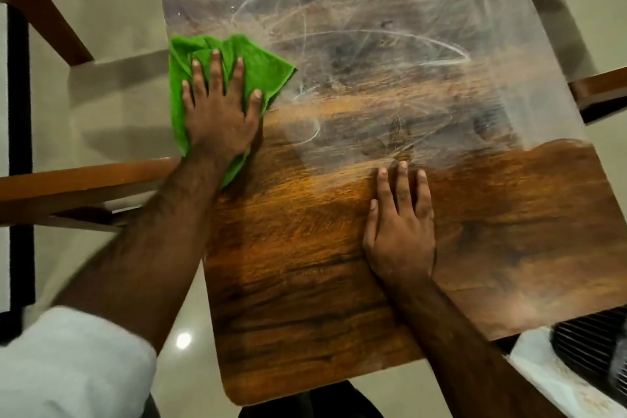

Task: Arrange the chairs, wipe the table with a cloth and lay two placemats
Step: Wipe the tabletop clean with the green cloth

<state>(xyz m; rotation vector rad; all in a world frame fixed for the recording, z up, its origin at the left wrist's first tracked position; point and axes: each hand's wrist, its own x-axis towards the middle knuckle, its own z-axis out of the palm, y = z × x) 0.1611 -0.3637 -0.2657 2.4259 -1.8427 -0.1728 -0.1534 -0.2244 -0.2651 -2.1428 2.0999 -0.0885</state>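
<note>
A glossy wooden table (305,265) fills the middle of the head view, its far half streaked with wipe marks and glare. A green cloth (264,68) lies bunched at the table's left edge. My left hand (220,108) presses flat on the cloth with fingers spread. My right hand (400,224) rests flat on the bare tabletop near the middle, fingers together, holding nothing. Wooden chair parts show around the table: one at the left (84,180), one at the upper left (44,10), one at the right (600,92). No placemats are in view.
The floor (112,27) is pale glossy tile. A dark vertical bar (20,146) stands at the far left. At the lower right sits a white patterned surface (543,370) with a dark ribbed object (593,339) on it.
</note>
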